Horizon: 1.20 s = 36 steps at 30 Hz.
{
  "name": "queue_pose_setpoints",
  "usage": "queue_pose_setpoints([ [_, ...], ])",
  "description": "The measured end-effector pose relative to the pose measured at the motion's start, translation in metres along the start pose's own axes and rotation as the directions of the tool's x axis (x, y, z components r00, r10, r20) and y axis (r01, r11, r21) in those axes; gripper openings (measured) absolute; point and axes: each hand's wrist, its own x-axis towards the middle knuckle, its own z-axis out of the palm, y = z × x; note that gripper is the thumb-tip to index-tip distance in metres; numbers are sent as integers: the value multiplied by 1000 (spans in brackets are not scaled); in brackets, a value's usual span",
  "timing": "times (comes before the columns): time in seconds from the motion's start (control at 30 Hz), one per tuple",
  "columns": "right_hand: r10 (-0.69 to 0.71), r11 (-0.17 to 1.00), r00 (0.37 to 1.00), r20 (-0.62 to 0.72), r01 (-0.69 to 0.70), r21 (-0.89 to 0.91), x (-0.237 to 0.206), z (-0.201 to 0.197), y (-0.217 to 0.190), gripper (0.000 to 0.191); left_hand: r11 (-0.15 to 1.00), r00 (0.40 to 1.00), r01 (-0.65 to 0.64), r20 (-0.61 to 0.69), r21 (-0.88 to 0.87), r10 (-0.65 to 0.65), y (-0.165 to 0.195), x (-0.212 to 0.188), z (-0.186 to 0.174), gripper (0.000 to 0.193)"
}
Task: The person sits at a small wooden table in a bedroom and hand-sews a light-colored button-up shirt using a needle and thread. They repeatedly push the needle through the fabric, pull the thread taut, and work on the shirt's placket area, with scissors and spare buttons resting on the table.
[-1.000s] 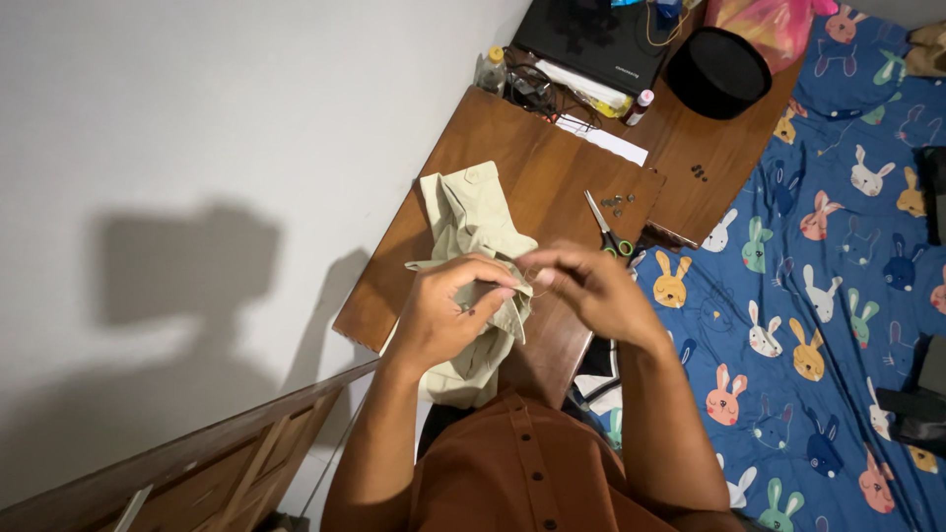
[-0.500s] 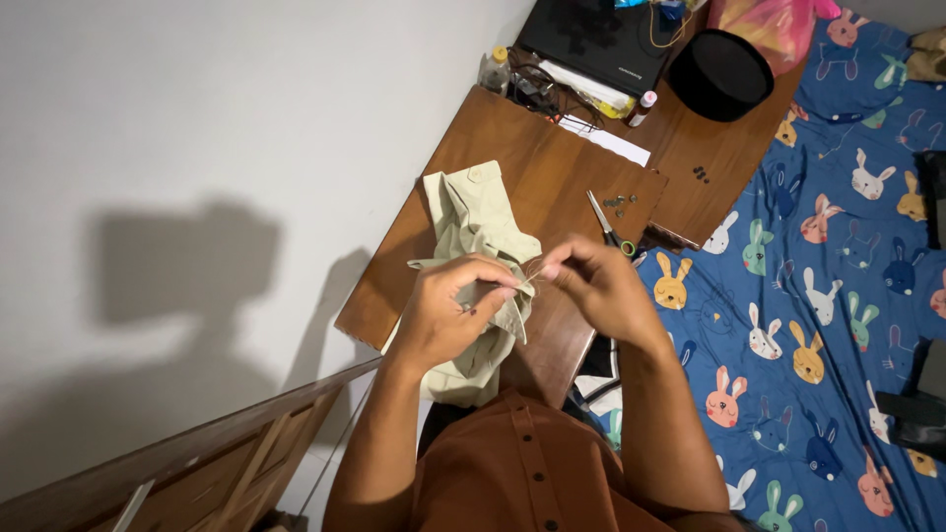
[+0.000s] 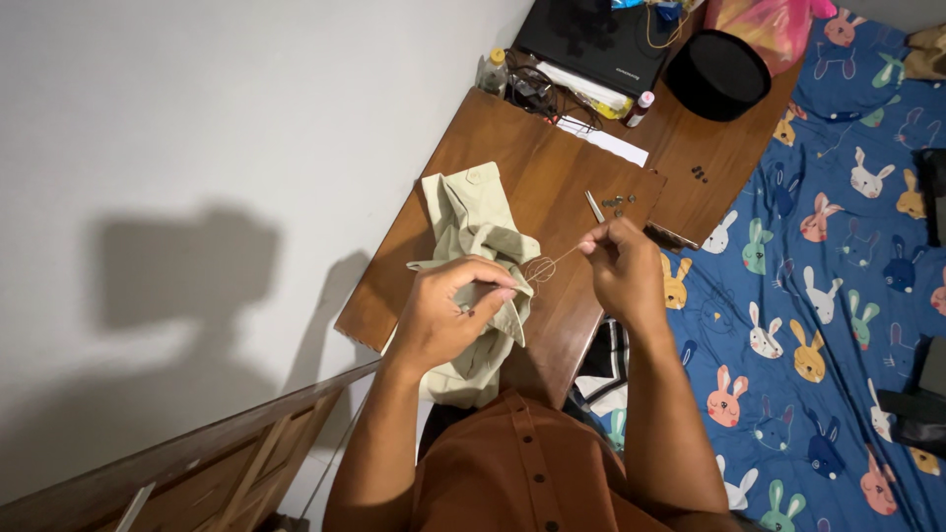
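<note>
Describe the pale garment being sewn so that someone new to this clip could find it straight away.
Start at the brown wooden desk standing against the white wall. On its near end lies a crumpled pale green garment, hanging partly over the edge, with the left hand gripping it while the right hand pulls a thread away from it. It is the only cloth on the desk.

Bare desk (image 3: 552,187) beyond garment (image 3: 473,236); scissors (image 3: 595,206), buttons (image 3: 617,203) ahead; clutter (image 3: 552,89) blocks far edge.
</note>
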Motion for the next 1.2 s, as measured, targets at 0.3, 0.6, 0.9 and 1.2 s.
queue_pose_setpoints([
  [0.3,39,999,999,-23,-40,-24,0,25,4,8,954,957,291,31,-65,-290,-3,0,5,14],
  [0.6,-39,999,999,-31,38,-30,-3,36,12,10,944,951,310,12,-116,-310,-4,0,4,21],
  [0.9,-11,999,1000,4,11,48,-2,46,21,11,943,951,308,45,-128,-305,-3,2,6,21],
  [1.2,-105,994,992,-68,105,-9,1,43,13,12,927,935,351,-3,-132,-354,-5,4,10,18],
])
